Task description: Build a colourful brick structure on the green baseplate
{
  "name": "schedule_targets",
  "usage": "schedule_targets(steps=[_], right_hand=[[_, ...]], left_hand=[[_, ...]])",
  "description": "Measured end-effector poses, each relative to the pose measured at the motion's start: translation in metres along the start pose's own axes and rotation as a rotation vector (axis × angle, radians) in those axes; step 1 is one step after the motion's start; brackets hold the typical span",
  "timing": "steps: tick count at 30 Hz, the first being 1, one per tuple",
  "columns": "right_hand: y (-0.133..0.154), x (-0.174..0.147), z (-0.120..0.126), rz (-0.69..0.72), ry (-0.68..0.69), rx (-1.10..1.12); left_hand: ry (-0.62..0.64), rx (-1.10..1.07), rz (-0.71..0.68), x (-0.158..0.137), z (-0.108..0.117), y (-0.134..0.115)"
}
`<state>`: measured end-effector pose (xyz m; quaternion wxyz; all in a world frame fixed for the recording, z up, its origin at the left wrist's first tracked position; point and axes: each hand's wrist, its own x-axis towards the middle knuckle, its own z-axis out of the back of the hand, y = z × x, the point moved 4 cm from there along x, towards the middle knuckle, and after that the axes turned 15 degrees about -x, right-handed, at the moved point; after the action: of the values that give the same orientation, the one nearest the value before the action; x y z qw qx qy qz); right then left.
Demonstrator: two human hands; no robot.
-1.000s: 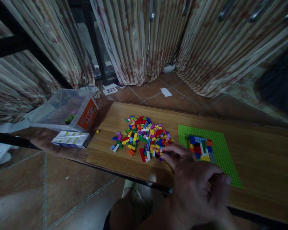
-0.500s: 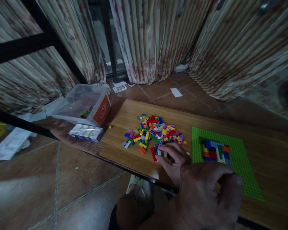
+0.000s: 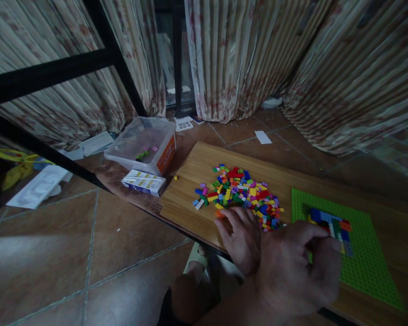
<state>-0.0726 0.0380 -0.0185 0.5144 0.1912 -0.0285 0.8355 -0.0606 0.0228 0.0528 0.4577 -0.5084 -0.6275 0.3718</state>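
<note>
My right hand (image 3: pixel 241 235) reaches over the near edge of a pile of toy building bricks (image 3: pixel 245 190). Its thumb and index finger close around an orange brick (image 3: pixel 219 213) at the pile's front. My left hand (image 3: pixel 299 267) is raised close to the camera, over my right wrist, with its fingers curled into a pinch; whatever they hold is hidden. Behind it lies a green baseplate (image 3: pixel 367 244). A block of joined, multicoloured bricks (image 3: pixel 336 228) stands on the plate, partly covered by my left hand.
A clear plastic tub (image 3: pixel 132 140) with a few bricks inside stands left of the wooden board (image 3: pixel 187 167), beside a small box (image 3: pixel 144 182). One yellow brick (image 3: pixel 176 178) lies apart on the board. Dark metal bars (image 3: pixel 54 68) cross the left side; curtains (image 3: pixel 231 59) hang behind.
The view has shifted, so the scene sits further right. My right hand has moved left along the pile, from beside a red piece to the orange brick. My left hand stays curled.
</note>
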Motion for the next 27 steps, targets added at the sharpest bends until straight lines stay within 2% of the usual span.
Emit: schedule_targets(steps=[7, 14, 17, 21, 24, 25, 27], right_hand=[[0.008, 0.001, -0.006, 0.01, -0.009, -0.039], [-0.005, 0.003, -0.002, -0.079, -0.148, -0.05], [0.011, 0.017, 0.002, -0.082, -0.164, 0.013], [0.042, 0.032, 0.019, 0.012, -0.145, 0.162], [0.044, 0.028, 0.042, -0.082, -0.242, 0.153], [0.041, 0.025, 0.048, -0.143, -0.243, 0.119], [0.041, 0.021, 0.054, -0.142, -0.219, 0.04]], left_hand=[[-0.021, 0.035, 0.049, -0.002, 0.009, -0.002], [-0.073, 0.115, 0.062, -0.003, 0.017, -0.002], [-0.104, 0.126, 0.027, -0.002, 0.022, -0.003], [-0.148, 0.079, -0.035, -0.001, 0.027, -0.006], [-0.186, 0.03, -0.068, -0.002, 0.035, -0.008], [-0.198, 0.023, -0.07, -0.001, 0.039, -0.007], [-0.215, 0.029, -0.061, 0.003, 0.052, -0.003]])
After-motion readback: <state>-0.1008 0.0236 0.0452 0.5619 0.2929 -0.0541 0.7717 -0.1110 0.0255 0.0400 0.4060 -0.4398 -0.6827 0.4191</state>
